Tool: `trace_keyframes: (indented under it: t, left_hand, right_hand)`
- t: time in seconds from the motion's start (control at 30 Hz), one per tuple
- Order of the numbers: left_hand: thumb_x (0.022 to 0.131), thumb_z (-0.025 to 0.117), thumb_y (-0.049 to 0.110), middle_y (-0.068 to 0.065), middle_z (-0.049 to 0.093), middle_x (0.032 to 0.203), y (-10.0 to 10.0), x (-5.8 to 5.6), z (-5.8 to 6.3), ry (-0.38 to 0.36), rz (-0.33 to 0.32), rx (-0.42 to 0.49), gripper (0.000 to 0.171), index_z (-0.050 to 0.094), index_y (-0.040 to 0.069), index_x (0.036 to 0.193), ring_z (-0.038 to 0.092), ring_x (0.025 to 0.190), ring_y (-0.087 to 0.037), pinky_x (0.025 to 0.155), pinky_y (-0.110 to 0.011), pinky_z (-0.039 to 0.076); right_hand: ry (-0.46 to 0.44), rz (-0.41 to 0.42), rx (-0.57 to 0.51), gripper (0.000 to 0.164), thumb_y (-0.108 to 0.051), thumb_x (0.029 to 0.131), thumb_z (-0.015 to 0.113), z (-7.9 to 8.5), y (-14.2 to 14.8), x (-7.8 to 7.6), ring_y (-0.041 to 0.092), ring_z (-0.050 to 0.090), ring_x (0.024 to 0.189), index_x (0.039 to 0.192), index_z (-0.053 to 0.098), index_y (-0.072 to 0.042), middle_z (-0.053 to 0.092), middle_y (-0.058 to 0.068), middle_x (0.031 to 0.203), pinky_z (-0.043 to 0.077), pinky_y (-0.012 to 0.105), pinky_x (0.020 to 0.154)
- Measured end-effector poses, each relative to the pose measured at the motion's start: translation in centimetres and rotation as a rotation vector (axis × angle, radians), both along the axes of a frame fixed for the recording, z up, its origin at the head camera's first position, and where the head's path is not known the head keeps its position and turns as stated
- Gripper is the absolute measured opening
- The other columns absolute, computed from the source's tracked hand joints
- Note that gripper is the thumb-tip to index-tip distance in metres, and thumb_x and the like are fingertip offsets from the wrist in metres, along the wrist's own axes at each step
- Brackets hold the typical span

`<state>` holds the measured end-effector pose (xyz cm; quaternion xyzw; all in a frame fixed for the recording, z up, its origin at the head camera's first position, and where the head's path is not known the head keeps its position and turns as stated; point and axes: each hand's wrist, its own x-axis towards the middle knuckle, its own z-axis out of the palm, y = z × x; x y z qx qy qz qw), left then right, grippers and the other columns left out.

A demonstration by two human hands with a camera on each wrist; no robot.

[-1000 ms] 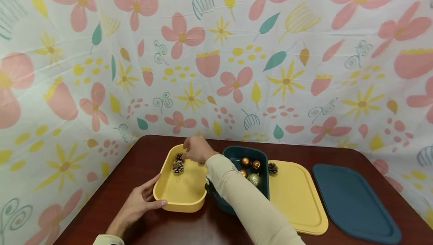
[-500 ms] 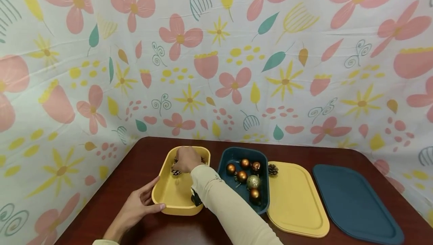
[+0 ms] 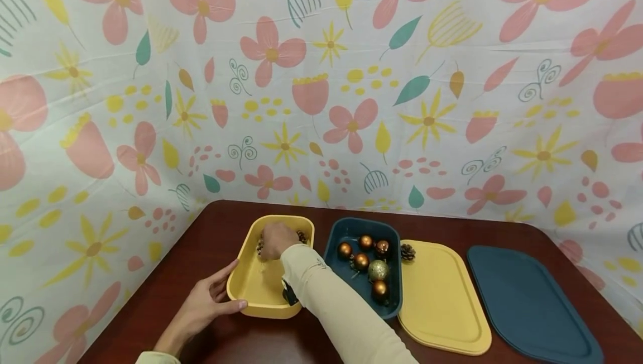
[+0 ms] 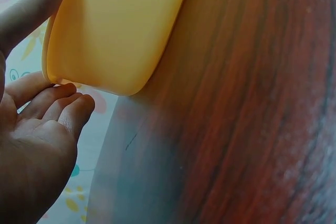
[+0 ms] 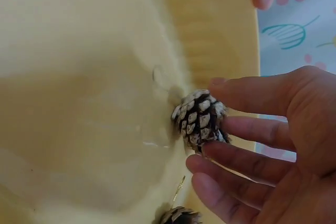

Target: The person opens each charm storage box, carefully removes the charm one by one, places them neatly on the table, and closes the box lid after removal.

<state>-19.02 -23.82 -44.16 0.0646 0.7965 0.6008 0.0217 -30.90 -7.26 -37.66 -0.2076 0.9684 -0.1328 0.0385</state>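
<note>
At the near left corner of the yellow box (image 3: 255,288), my left hand (image 3: 201,303) grips it, thumb on the near rim and fingers along the left side. My right hand (image 3: 278,240) reaches inside the box. Seen from the right wrist, its thumb and fingers close round a white-tipped pine cone (image 5: 197,119) against the box wall; a thin hanging loop (image 5: 159,75) lies beside it. Another pine cone (image 5: 181,216) with a gold cord rests below the fingers. In the head view, a pine cone (image 3: 301,236) shows at the box's back right, and the right hand hides most of the others.
A dark blue box (image 3: 363,226) with several copper baubles (image 3: 379,290) and a glittery gold bauble (image 3: 378,270) stands to the right. Beyond it lie a yellow lid (image 3: 444,302) with a pine cone (image 3: 407,252) by its far left edge, and a blue lid (image 3: 532,302).
My right hand has moved from above the yellow box's back rim down and left onto the pine cones inside it, uncovering the dark blue box. The left hand keeps its grip.
</note>
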Motion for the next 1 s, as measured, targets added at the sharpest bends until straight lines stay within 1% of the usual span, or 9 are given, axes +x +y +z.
trace_keyframes:
  t: [0.17,0.27,0.37,0.43,0.53,0.67,0.8,0.9,1.0]
  left_hand:
    - [0.075,0.076,0.012,-0.010,0.026,0.152,0.0,0.0,-0.1,-0.005,-0.015,0.002,0.086,0.028,0.014,0.146,0.031,0.137,-0.027,0.107,-0.035,0.038]
    - [0.074,0.076,0.013,-0.010,0.027,0.152,0.1,-0.2,0.0,-0.001,-0.011,-0.002,0.085,0.029,0.014,0.146,0.032,0.137,-0.028,0.106,-0.033,0.039]
    - [0.075,0.076,0.014,-0.009,0.028,0.152,0.1,-0.3,0.1,0.008,-0.016,-0.003,0.085,0.029,0.015,0.146,0.034,0.136,-0.028,0.105,-0.031,0.041]
    - [0.075,0.076,0.013,-0.009,0.028,0.152,0.1,-0.3,0.1,0.009,-0.016,-0.002,0.085,0.030,0.015,0.146,0.034,0.136,-0.028,0.104,-0.030,0.042]
    - [0.074,0.076,0.013,-0.009,0.028,0.152,0.2,-0.2,0.0,-0.004,-0.012,-0.005,0.085,0.030,0.014,0.146,0.034,0.136,-0.028,0.103,-0.029,0.043]
    - [0.074,0.076,0.014,-0.009,0.028,0.152,0.4,0.0,-0.2,-0.017,-0.010,-0.002,0.085,0.030,0.015,0.146,0.034,0.136,-0.030,0.104,-0.031,0.042]
    - [0.074,0.076,0.015,-0.009,0.027,0.152,0.5,0.1,-0.4,-0.021,-0.012,0.001,0.085,0.030,0.016,0.146,0.033,0.137,-0.030,0.105,-0.033,0.041]
    - [0.074,0.077,0.015,-0.009,0.028,0.152,0.6,0.1,-0.4,-0.022,-0.009,0.001,0.085,0.030,0.016,0.146,0.033,0.137,-0.030,0.105,-0.033,0.041]
    - [0.074,0.077,0.014,-0.008,0.028,0.152,0.5,0.1,-0.3,-0.023,-0.016,0.004,0.086,0.030,0.016,0.146,0.033,0.137,-0.030,0.105,-0.033,0.041]
  right_hand:
    - [0.006,-0.022,0.073,0.022,-0.026,0.073,0.074,-0.2,-0.2,-0.2,0.013,0.050,0.056,0.060,0.059,-0.018,0.055,-0.004,0.062,0.040,0.027,0.046]
    - [0.068,-0.019,0.113,0.015,-0.025,0.073,0.072,-0.3,-0.6,-0.3,0.013,0.053,0.064,0.063,0.063,-0.019,0.063,-0.003,0.077,0.043,0.028,0.049]
    - [0.125,-0.021,0.151,0.012,-0.025,0.073,0.071,-0.2,-1.1,-0.3,0.013,0.057,0.071,0.064,0.064,-0.021,0.066,-0.003,0.089,0.047,0.028,0.052]
    - [0.144,-0.016,0.181,0.014,-0.025,0.075,0.070,-0.3,-1.4,-0.2,0.012,0.059,0.072,0.063,0.063,-0.021,0.067,-0.004,0.089,0.050,0.029,0.054]
    - [0.153,0.012,0.232,0.017,-0.028,0.077,0.071,-0.7,-1.7,-0.1,0.011,0.060,0.070,0.064,0.062,-0.021,0.066,-0.006,0.082,0.052,0.029,0.055]
    - [0.158,0.067,0.275,0.017,-0.030,0.078,0.072,-1.7,-1.8,-0.1,0.009,0.058,0.064,0.068,0.063,-0.021,0.063,-0.007,0.072,0.051,0.027,0.054]
    - [0.149,0.095,0.251,0.014,-0.030,0.077,0.073,-2.5,-1.7,-0.3,0.008,0.056,0.060,0.076,0.065,-0.019,0.061,-0.005,0.069,0.048,0.025,0.050]
    - [0.143,0.104,0.205,0.019,-0.031,0.076,0.075,-2.8,-1.7,-0.4,0.009,0.056,0.060,0.085,0.065,-0.018,0.062,-0.005,0.069,0.047,0.024,0.051]
    - [0.135,0.102,0.166,0.023,-0.032,0.075,0.075,-2.9,-1.6,-0.5,0.009,0.056,0.062,0.088,0.064,-0.018,0.061,-0.005,0.071,0.046,0.024,0.053]
